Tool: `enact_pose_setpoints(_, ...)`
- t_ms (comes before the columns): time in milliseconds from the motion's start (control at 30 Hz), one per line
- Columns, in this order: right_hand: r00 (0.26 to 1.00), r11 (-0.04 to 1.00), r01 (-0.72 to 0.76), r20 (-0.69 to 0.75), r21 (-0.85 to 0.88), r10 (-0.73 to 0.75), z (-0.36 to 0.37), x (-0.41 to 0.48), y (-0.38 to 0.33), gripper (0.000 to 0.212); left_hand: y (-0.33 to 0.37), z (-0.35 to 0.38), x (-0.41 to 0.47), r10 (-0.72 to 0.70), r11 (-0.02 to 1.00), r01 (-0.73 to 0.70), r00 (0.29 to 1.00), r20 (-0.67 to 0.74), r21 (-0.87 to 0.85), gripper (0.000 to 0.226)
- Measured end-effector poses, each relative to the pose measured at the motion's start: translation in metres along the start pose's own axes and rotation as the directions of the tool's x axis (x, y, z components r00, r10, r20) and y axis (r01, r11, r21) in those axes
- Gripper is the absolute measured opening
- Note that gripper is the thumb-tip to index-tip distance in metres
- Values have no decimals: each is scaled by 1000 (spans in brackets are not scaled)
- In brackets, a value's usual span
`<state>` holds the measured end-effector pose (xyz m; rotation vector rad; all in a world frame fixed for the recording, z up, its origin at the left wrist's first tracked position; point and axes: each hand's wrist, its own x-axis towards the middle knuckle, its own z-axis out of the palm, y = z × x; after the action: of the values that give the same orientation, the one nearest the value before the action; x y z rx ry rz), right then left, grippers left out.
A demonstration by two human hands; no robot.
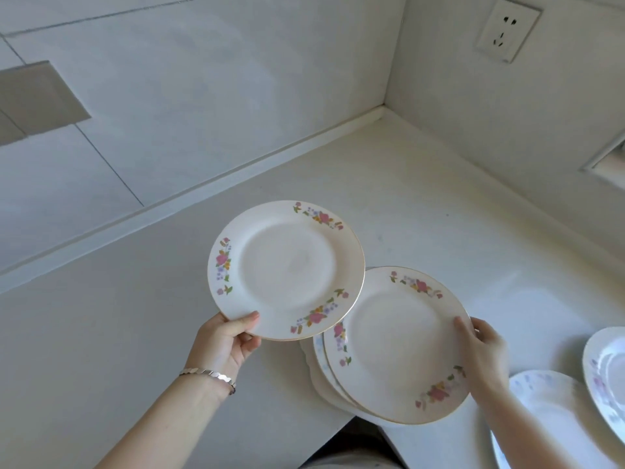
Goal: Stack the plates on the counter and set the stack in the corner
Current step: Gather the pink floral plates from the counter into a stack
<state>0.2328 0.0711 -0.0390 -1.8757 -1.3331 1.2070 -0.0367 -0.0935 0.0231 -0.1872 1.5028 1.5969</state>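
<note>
Left hand [230,340] pinches near rim of floral plate [285,269], thumb on top. I see plate held clear above worktop [406,198], its edge overlapping stack [319,374]. Right hand [483,350], slightly blurred, grips right rim of top plate [395,343], thumb over rim. Stack sits at worktop's front edge — well apart from corner [384,110]. Far right: pale plate [554,401], second plate [605,370] beyond it. Bracelet [209,374] on left wrist. Wall socket [507,28] above corner.
</note>
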Motion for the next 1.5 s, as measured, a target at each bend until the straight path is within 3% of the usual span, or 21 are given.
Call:
enact_pose_setpoints(200, 997, 990, 41, -51, -138, -49, 6, 1, 11, 41, -7, 3, -1, -23, 999, 22, 1000, 19, 25, 21)
enact_pose_setpoints(367, 994, 972, 73, -59, -222, -88, 13, -1, 14, 28, -10, 4, -4, -43, 998, 42, 999, 22, 42, 21)
enact_pose_setpoints(600, 986, 916, 128, -52, -381, -160, 13, 0, 9, 35, -11, 4, -4, -59, 993, 54, 997, 41, 106, 19)
enact_pose_setpoints(667, 963, 916, 235, -52, -325, -265, 13, -8, -8, 36, -11, 4, -4, -80, 987, 70, 994, 69, 145, 19)
enact_pose_setpoints(733, 954, 951, 296, 78, -91, -290, 17, -19, -31, 35, -11, 8, -4, -124, 973, 98, 986, 111, 209, 18)
enact_pose_setpoints(800, 942, 979, 157, 277, 129, -188, 22, -27, -52, 38, -15, 16, -5, -185, 947, 131, 969, 164, 292, 16)
enact_pose_setpoints(833, 933, 986, 129, 323, 107, -157, 23, -27, -56, 40, -18, 21, -4, -217, 932, 145, 957, 192, 332, 16)
enact_pose_setpoints(900, 947, 979, 198, 268, -56, -176, 20, -22, -55, 42, -25, 29, -3, -279, 900, 164, 928, 246, 404, 15)
enact_pose_setpoints(1000, 969, 964, 213, 164, -161, -186, 7, -18, -42, 41, -36, 41, 1, -322, 819, 114, 903, 286, 562, 12)
enact_pose_setpoints(1167, 987, 909, 154, 104, -387, -123, -6, -17, -5, 47, -57, 55, 3, -383, 523, -25, 886, 261, 852, 10)
enact_pose_setpoints(1267, 987, 871, 161, 96, -464, -132, -9, -17, 4, 48, -67, 56, 8, -423, 390, -34, 881, 213, 920, 16)
enact_pose_setpoints(1500, 975, 740, 223, 143, -635, -171, -6, -14, 9, 49, -69, 52, 12, -284, 141, -138, 943, 174, 980, 28)
